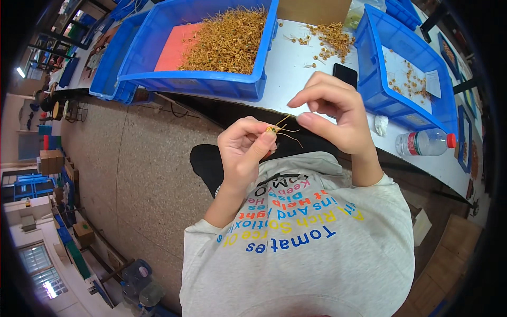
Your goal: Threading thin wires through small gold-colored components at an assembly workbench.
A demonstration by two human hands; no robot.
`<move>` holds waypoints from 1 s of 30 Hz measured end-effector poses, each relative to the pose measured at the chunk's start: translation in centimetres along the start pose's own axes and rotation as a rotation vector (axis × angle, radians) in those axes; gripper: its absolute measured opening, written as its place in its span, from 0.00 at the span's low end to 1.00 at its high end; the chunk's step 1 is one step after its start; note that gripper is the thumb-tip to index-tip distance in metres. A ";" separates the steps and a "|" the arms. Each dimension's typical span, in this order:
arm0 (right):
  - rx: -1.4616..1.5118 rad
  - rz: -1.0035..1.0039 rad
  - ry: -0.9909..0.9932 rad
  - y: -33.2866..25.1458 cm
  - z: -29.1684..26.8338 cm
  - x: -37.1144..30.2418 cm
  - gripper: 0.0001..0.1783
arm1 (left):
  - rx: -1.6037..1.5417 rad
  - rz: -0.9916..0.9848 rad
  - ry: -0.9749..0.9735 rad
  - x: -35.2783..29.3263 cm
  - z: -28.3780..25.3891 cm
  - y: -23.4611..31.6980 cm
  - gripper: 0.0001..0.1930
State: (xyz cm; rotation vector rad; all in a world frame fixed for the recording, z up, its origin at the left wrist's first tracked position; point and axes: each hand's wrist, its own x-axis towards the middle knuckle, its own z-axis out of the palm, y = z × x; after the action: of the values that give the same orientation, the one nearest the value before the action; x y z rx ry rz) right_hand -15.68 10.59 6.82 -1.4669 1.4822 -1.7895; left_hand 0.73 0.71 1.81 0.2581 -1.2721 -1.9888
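Between its thumb and fingertips my left hand [241, 150] pinches a small wire-wound coil [271, 129]. It looks like a copper-coloured ring with a touch of green. Several thin wire leads stick out of it toward the right. Just beside those leads is my right hand [340, 113], its index finger and thumb apart and nothing visibly held. One lead ends close to the right thumb tip. Both hands are above my lap, in front of the white table [288, 58].
A blue bin [174, 79] at the back left holds a heap of similar coils. Loose coils [335, 42] lie on the table near a black phone [345, 75]. To the right are another blue bin [388, 100], a crumpled tissue [381, 125] and a plastic bottle [428, 142].
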 end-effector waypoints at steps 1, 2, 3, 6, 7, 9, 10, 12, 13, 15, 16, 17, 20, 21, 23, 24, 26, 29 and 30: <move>-0.002 0.025 -0.030 0.1 0.2 0.2 0.05 | -0.004 -0.002 -0.016 0.0 -0.1 0.0 0.04; -0.004 0.050 -0.060 0.2 0.3 0.2 0.05 | -0.009 -0.004 -0.032 0.0 -0.2 -0.1 0.04; -0.005 0.052 -0.058 0.2 0.4 0.3 0.05 | -0.010 -0.006 -0.033 0.0 -0.2 -0.1 0.04; 0.035 0.063 -0.067 0.2 0.8 0.5 0.04 | 0.056 -0.006 -0.049 0.1 -0.2 -0.2 0.04; 0.050 0.067 -0.070 0.2 0.8 0.6 0.03 | 0.079 -0.006 -0.053 0.2 -0.2 -0.3 0.04; 0.037 0.070 -0.071 0.3 0.9 0.6 0.03 | 0.077 -0.013 -0.059 0.2 -0.4 -0.3 0.04; 0.023 0.073 -0.070 0.3 1.0 0.6 0.03 | 0.074 -0.020 -0.067 0.3 -0.5 -0.4 0.04; -0.006 0.077 -0.070 0.4 1.1 0.5 0.03 | 0.067 -0.030 -0.081 0.4 -0.7 -0.5 0.04; -0.004 0.065 -0.080 0.5 1.2 0.7 0.03 | 0.071 -0.015 -0.076 0.6 -0.9 -0.7 0.04; -0.021 0.067 -0.094 0.8 1.1 0.7 0.03 | 0.076 -0.023 -0.079 0.4 -1.3 -1.2 0.05; -0.032 0.068 -0.100 0.9 1.1 0.8 0.03 | 0.077 -0.027 -0.081 0.4 -1.5 -1.6 0.06; -0.043 0.070 -0.106 1.0 1.0 1.2 0.03 | 0.078 -0.031 -0.083 0.4 -1.6 -1.7 0.06; -0.068 0.060 -0.107 1.3 1.2 2.4 0.02 | 0.046 -0.055 0.005 0.4 -1.5 -2.2 0.08; -0.078 0.058 -0.105 1.4 1.3 2.8 0.02 | 0.031 -0.071 0.048 0.5 -1.5 -2.3 0.09; -0.088 0.053 -0.108 1.5 1.5 4.0 0.02 | 0.014 -0.083 0.094 0.9 -1.7 -2.4 0.10; -0.130 0.032 -0.088 1.6 1.5 4.8 0.01 | 0.011 -0.134 0.106 1.0 -2.0 -2.4 0.10; -0.214 -0.011 -0.046 1.7 1.4 7.0 0.02 | 0.006 -0.238 0.128 1.2 -2.6 -2.4 0.12; -0.456 -0.086 0.049 2.7 1.4 10.4 0.06 | 0.036 -0.304 0.118 1.1 -2.9 -2.8 0.12; -0.459 -0.093 0.049 3.5 1.4 11.8 0.06 | 0.070 -0.326 0.092 0.8 -2.7 -3.1 0.12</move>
State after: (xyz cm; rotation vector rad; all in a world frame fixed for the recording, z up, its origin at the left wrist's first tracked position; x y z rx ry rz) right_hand -19.99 -0.82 9.03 -1.7349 1.9748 -1.6114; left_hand 0.08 -1.04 -1.97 0.6190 -1.3071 -2.1754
